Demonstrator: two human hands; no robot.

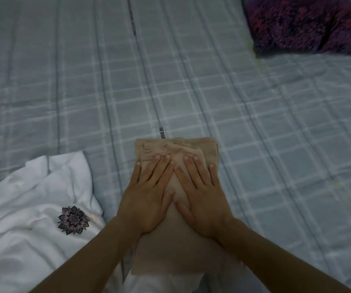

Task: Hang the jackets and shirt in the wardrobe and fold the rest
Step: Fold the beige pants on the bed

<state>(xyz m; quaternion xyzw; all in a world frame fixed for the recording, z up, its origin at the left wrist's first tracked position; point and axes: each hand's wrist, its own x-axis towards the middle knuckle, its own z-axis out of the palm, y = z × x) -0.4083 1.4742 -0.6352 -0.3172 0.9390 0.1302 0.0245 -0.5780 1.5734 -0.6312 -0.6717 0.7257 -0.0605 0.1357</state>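
Observation:
A tan folded garment (176, 246) lies lengthwise on the checked bed sheet (254, 134) in front of me, with a gathered waistband at its far end. My left hand (147, 193) and my right hand (202, 193) lie flat on it side by side, fingers straight and spread, pressing its upper half. A white garment (28, 208) with a dark flower print lies crumpled to the left of the tan one, apart from my hands.
A purple and red patterned cloth (303, 24) lies at the far right of the bed. A white cloth (149, 282) shows under the near end of the tan garment. The sheet stretches bare to the far left and right.

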